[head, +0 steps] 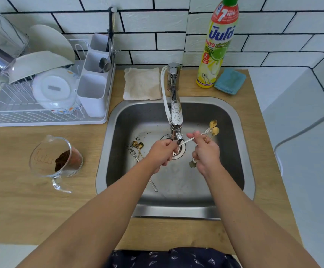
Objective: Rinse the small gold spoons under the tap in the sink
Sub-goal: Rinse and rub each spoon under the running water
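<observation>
Right hand (pixel 205 151) grips gold spoons (pixel 214 127) | left hand (pixel 162 151) curled, contents unclear | fan bowls under tap (pixel 176 130) outlet

Gold spoons (pixel 214 127) in my right hand (pixel 207 151): two small bowls, matte gold, fanned upward and to the right on thin stems, with flower-shaped handle ends (pixel 193 162) showing below my palm. A silver spoon (pixel 188 141) runs from that grip toward the tap spout (pixel 178 135), its far end at my left hand (pixel 162 152). Unheld spoons (pixel 138 147) lie on the sink floor (pixel 176 182) left of the drain (pixel 177 151), bowls flecked with dark grounds.
</observation>
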The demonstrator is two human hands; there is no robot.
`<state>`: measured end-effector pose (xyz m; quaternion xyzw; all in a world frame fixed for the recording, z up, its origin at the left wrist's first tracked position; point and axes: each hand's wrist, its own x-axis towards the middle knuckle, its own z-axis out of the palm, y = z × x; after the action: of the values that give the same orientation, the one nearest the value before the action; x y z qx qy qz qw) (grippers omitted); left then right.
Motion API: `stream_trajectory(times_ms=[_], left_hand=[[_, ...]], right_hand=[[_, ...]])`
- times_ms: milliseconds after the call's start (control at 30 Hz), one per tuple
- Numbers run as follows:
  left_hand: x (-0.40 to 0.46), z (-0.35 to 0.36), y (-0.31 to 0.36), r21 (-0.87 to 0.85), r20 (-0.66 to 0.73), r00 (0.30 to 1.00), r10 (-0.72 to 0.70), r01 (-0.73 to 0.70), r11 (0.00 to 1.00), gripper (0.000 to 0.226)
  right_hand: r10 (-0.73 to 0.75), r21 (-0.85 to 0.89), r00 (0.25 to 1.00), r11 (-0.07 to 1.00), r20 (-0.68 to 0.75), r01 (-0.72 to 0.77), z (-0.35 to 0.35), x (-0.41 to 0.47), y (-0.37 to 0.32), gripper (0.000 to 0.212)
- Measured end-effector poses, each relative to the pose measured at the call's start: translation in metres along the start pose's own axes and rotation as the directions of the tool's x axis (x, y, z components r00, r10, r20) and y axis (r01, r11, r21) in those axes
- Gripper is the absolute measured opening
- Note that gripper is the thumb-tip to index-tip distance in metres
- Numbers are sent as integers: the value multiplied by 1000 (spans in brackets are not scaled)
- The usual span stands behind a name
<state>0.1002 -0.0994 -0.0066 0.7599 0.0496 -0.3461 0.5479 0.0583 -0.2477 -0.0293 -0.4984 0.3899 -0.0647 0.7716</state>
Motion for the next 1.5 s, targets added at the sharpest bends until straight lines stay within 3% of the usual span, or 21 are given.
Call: stream_trajectory(times_ms=[200, 400, 500, 600, 700, 800, 967, 1033, 1100, 1167, 1267, 1400, 1500], left_hand=[[-14, -18, -13, -32, 188, 981, 39, -34, 999, 27], [-23, -24, -23, -41, 106, 994, 12, -8, 999, 31], [-31, -29, -32, -25, 85, 996, -7, 10, 1000, 32], [-37, -34, -36, -23, 78, 997, -27, 29, 999, 32], [-40, -32, -33, -23, 65, 997, -35, 36, 999, 31], [-40, -28, -29, 1, 59, 997, -38, 38, 999, 30], [-43, -32, -34, -46, 81, 994, -80, 84, 995, 31], [-44, -32, -34, -59, 81, 993, -88, 93, 994, 32], [-43, -28, -31, -74, 82, 993, -82, 89, 993, 31], [-42, -24, -28, -73, 87, 994, -64, 70, 995, 30], [-43, -23, -27, -53, 97, 994, -41, 47, 997, 25], [-43, -28, -30, 48, 102, 994, -33, 28, 998, 19], [-41, -28, -30, 56, 104, 995, -12, 6, 998, 18]], right_hand=[[74, -62, 993, 996, 93, -68, 5, 2, -5, 21], [149, -213, 965, 972, 214, -103, 20, -27, 33, 22], [120, -142, 980, 985, 159, -98, 19, -17, 21, 18], [104, -76, 992, 992, 67, -99, 16, -5, 13, 32], [123, -163, 986, 981, 116, -103, 19, -15, 24, 8], [138, -257, 970, 963, 200, -84, 22, -25, 35, 32], [143, -88, 986, 987, 85, -135, 20, -9, 12, 10], [141, -84, 988, 987, 68, -135, 20, -7, 13, 16], [145, -187, 984, 974, 100, -125, 21, -15, 22, 12], [153, -285, 975, 953, 163, -102, 22, -25, 35, 24], [157, -253, 975, 961, 160, -113, 22, -27, 35, 32], [173, -171, 980, 973, 100, -154, 18, -14, 25, 28], [182, -215, 966, 966, 183, -141, 21, -20, 29, 12]])
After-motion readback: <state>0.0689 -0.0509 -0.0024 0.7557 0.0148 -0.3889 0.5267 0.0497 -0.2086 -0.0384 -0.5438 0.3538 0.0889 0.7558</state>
